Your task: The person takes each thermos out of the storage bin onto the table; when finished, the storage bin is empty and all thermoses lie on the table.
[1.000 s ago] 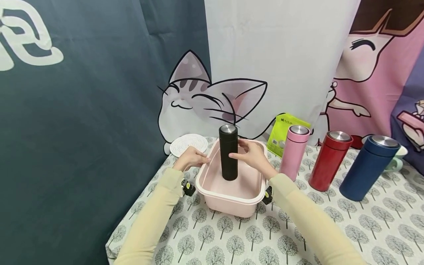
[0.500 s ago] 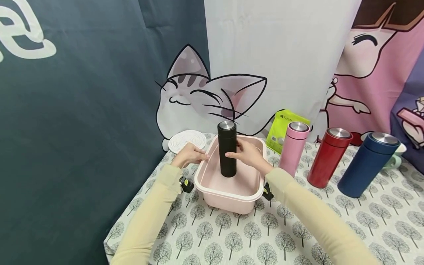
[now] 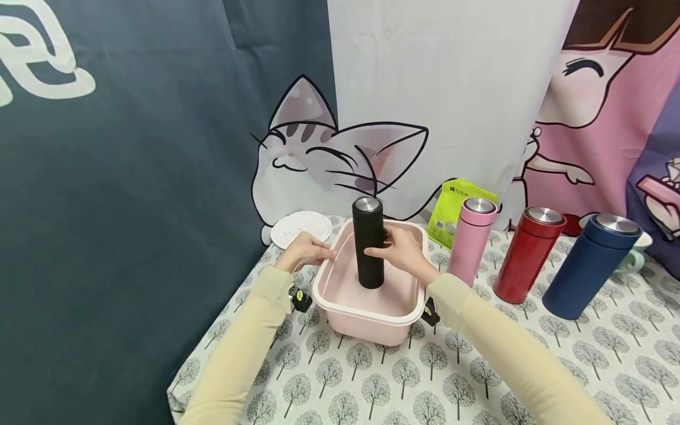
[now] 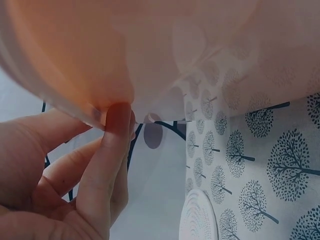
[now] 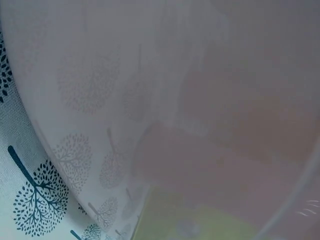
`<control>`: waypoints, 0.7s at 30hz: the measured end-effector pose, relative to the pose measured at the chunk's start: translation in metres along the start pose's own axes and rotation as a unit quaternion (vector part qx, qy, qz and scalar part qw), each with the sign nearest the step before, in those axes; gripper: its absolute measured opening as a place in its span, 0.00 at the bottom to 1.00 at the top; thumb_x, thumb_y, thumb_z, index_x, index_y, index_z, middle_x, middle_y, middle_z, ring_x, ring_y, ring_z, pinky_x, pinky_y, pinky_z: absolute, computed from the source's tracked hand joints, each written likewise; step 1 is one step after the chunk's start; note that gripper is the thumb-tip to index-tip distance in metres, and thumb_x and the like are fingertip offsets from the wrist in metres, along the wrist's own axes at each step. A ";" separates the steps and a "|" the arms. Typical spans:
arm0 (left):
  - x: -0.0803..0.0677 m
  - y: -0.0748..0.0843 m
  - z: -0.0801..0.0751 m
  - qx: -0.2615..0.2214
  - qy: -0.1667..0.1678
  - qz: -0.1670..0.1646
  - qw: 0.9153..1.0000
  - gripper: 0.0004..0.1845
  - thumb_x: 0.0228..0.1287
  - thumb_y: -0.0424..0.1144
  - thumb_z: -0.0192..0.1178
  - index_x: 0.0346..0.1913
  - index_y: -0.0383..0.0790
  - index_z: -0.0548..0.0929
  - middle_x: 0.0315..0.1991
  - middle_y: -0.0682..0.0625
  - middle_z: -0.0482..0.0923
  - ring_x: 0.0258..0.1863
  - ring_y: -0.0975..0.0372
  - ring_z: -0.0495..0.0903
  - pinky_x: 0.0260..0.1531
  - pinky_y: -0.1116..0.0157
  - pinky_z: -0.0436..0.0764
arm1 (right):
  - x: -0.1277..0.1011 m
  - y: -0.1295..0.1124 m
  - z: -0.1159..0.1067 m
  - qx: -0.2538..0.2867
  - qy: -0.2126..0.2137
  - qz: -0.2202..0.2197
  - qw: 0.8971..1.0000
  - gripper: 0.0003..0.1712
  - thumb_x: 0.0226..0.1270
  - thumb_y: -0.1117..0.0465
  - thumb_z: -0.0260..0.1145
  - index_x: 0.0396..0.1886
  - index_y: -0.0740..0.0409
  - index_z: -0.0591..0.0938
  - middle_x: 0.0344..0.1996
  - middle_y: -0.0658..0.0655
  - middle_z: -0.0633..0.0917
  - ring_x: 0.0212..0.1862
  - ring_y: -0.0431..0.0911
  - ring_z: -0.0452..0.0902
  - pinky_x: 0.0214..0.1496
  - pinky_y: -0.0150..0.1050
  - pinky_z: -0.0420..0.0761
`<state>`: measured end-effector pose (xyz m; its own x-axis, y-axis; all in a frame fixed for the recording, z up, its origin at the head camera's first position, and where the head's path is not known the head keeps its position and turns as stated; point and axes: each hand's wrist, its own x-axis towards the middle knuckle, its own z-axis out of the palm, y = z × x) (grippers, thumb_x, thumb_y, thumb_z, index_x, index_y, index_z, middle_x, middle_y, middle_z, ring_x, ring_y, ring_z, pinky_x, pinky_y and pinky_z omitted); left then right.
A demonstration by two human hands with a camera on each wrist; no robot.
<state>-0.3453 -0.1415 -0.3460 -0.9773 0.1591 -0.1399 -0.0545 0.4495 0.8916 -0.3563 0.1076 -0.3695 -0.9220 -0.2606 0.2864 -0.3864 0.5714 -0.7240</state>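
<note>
A black thermos bottle (image 3: 369, 254) with a silver lid top stands upright inside a pale pink plastic basin (image 3: 366, 315). My right hand (image 3: 402, 254) grips the bottle from its right side, thumb across the front and fingers behind. With my left hand (image 3: 307, 252) I pinch the basin's left rim. The left wrist view shows the same hand (image 4: 95, 170) with fingertips at the edge of the translucent basin (image 4: 155, 55). Only the basin's wall (image 5: 115, 85) fills most of the right wrist view, where the right hand is just a vague shape through the plastic.
Pink (image 3: 471, 242), red (image 3: 530, 255) and blue (image 3: 592, 265) thermos bottles stand to the right. Behind them are a lime-green bag (image 3: 451, 209) and a light-green cup (image 3: 632, 261). A white round woven mat (image 3: 301, 229) lies back left, near the tablecloth's (image 3: 340, 378) left edge.
The black thermos bottle has shifted slightly to the right within the basin, in my right hand's grip. My left hand keeps its place on the rim. The head view has wobbled a little.
</note>
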 end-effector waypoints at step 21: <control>-0.003 -0.003 0.004 0.003 0.016 0.010 1.000 0.17 0.59 0.32 0.68 0.49 0.24 0.83 0.47 0.33 0.83 0.41 0.51 0.87 0.44 0.61 0.89 | -0.030 -0.015 -0.025 0.032 0.066 -0.054 0.996 0.32 0.50 0.54 0.80 0.54 0.60 0.81 0.46 0.62 0.87 0.47 0.54 0.86 0.50 0.46 0.88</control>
<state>-0.3417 -0.1399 -0.3505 -0.9842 0.1406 -0.1077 -0.0329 0.4526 0.8911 -0.3239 0.1264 -0.3519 -0.8724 -0.2105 0.4412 -0.4844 0.4937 -0.7222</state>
